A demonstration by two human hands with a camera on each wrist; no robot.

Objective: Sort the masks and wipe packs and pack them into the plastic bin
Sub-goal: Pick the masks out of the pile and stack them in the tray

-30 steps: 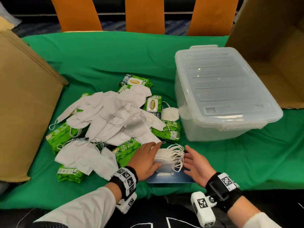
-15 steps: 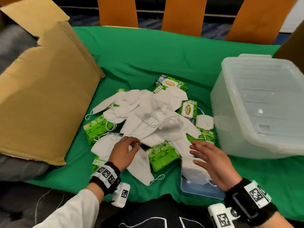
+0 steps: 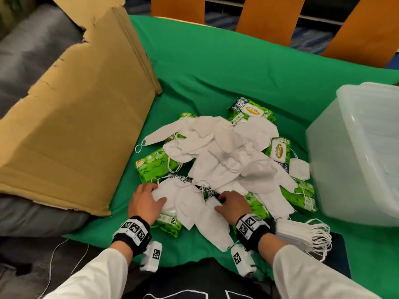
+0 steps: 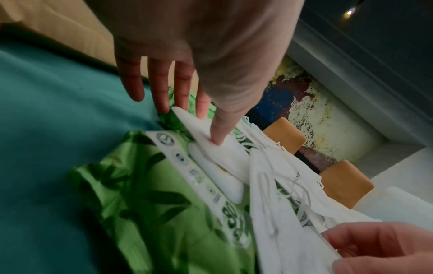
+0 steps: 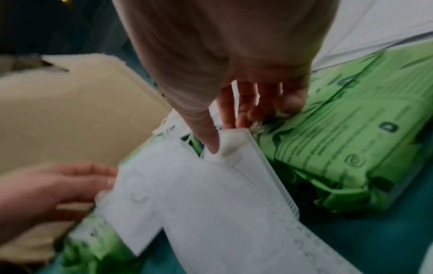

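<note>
Pinched between thumb and fingers of the right hand (image 3: 233, 203) was the top end of one loose mask (image 3: 216, 225), while the left hand (image 3: 144, 201) was laid with straight fingers on a second mask (image 3: 170, 190), nothing gripped yet.

Head view: a second earlier both hands had been squaring up the mask stack (image 3: 298, 231). That stack was now left alone, just in front of the plastic bin (image 3: 356, 158), and both hands had been shifted to the near edge of the mixed pile (image 3: 226, 160), left of the bin. So one batch was probably reckoned done and the next masks were being fetched. Nothing seemed to be packed: the bin's lid was on. Counted: one bin, one stack, at least seven green wipe packs (image 3: 155, 167), roughly a dozen loose masks (too overlapped for an exact number), and one cardboard box (image 3: 75, 126) well left of the bin.

Left wrist view: the thumb (image 4: 218, 133) was seen pressed onto the second mask, which was lying on one wipe pack (image 4: 152, 185); four fingers were held out straight.

Right wrist view: the mask corner (image 5: 229, 146) was seen dented around the thumb, fingers tucked behind it. One more pack (image 5: 351, 148) was lying on the bin side.
</note>
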